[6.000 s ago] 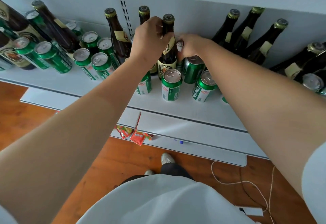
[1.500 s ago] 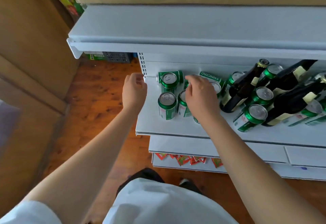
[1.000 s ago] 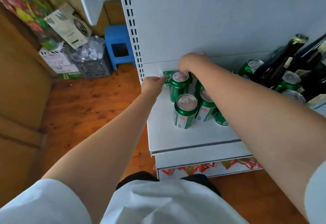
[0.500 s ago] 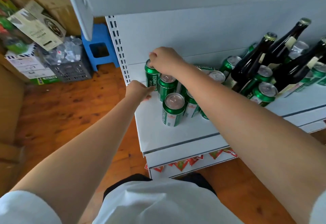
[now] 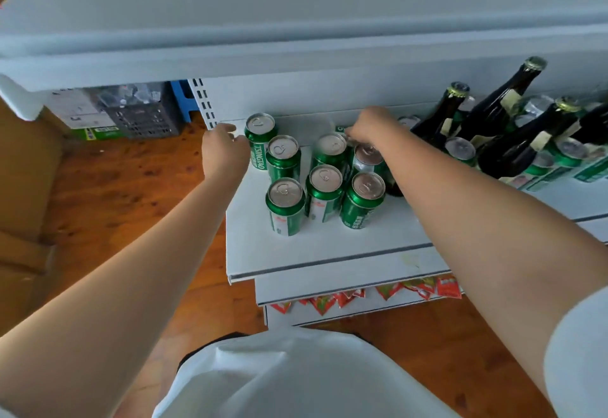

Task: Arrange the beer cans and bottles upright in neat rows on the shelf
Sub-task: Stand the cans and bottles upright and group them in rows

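Several green beer cans stand upright in a cluster at the left end of the white shelf (image 5: 263, 253); the back-left can (image 5: 260, 133) stands nearest the upright post. My left hand (image 5: 223, 151) is beside that can, fingers relaxed and touching its side. My right hand (image 5: 371, 124) reaches over the cluster to the back, fingers curled on a green can lying on its side (image 5: 340, 128), mostly hidden. To the right, dark brown bottles (image 5: 493, 115) lean over more tipped cans (image 5: 460, 151).
An upper shelf board (image 5: 296, 39) overhangs closely. Left of the shelf are a dark plastic crate (image 5: 141, 115), a blue stool (image 5: 181, 98) and cardboard (image 5: 26, 187) on the wooden floor. Red snack packets (image 5: 329, 302) line a lower shelf.
My right hand let go of the back-left can, now upright, and moved right to the lying can at the back. My left hand shifted up beside the back-left can.
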